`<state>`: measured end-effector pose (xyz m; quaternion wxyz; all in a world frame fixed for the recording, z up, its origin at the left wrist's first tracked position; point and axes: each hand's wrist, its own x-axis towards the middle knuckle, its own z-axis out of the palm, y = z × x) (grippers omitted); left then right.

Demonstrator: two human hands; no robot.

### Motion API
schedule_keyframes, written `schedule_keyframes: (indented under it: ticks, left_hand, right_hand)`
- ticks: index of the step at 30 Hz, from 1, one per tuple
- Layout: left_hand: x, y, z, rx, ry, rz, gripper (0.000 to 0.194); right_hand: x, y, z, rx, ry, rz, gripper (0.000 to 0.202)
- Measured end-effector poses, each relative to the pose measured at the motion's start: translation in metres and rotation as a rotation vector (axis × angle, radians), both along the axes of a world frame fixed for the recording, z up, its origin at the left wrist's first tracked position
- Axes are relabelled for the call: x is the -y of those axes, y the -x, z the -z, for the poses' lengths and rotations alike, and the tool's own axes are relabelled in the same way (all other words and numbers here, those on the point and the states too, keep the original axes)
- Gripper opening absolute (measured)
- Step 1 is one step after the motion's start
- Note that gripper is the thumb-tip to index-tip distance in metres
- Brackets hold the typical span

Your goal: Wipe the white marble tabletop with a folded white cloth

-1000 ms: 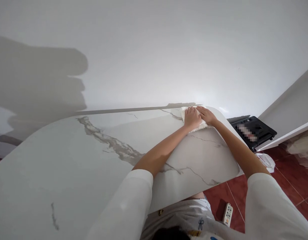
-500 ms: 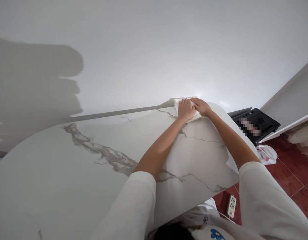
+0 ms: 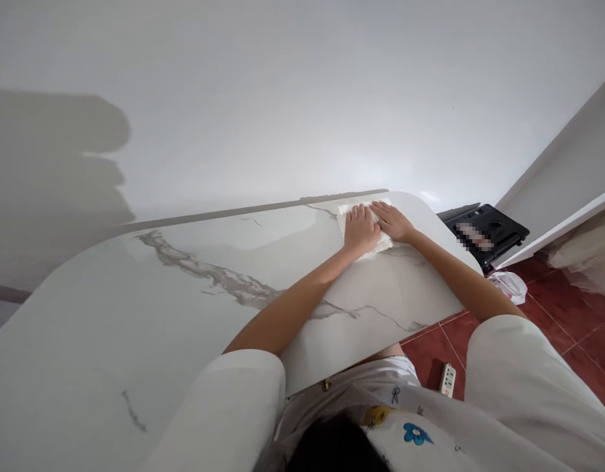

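Observation:
A white cloth (image 3: 383,244) with an uneven edge is spread on the white marble-patterned table (image 3: 214,354), close to its far right end by the wall. My left hand (image 3: 361,228) lies flat on the cloth, fingers stretched forward and pressing down. Touching it on the right, my right hand (image 3: 393,221) is also flat, its fingers pointing left over the cloth's upper right part. The palms hide the middle of the cloth.
A pale wall (image 3: 282,98) runs along the table's far edge. Right of the table are a black case-like object (image 3: 501,229), a white plastic bag (image 3: 511,286) and a power strip (image 3: 448,380) on the red tiled floor (image 3: 552,314).
Both hands and the cloth have come slightly back from the table's far edge, towards me. The camera view has shifted a little, showing more of the shirt front.

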<state>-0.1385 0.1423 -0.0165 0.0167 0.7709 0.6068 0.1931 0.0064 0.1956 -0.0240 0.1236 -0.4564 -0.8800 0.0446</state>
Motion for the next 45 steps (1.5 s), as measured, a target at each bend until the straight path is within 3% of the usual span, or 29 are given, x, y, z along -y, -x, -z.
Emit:
schedule_keyframes:
  ticks: [13, 16, 19, 32, 36, 45]
  left_hand:
    - [0.146, 0.002, -0.003, -0.065, 0.082, 0.081, 0.060]
    - [0.166, -0.002, -0.002, -0.042, 0.087, 0.103, 0.060]
    - [0.171, -0.011, -0.002, -0.023, 0.095, 0.121, 0.061]
    - [0.133, -0.098, -0.007, 0.038, 0.063, 0.174, 0.062]
    - [0.105, -0.101, -0.008, 0.033, 0.072, 0.155, 0.062]
    - [0.016, -0.083, -0.010, 0.036, 0.085, 0.097, 0.060]
  right_hand:
    - [0.165, -0.006, -0.005, -0.002, -0.004, 0.000, 0.058]
    - [0.187, -0.011, -0.007, -0.008, 0.009, -0.013, 0.059]
    - [0.192, -0.021, -0.008, -0.031, 0.025, -0.029, 0.060]
    - [0.143, -0.126, 0.001, -0.106, 0.015, -0.055, 0.058]
    - [0.108, -0.127, 0.005, -0.102, -0.024, -0.063, 0.058]
    - [0.002, -0.102, 0.007, -0.060, -0.049, -0.060, 0.057]
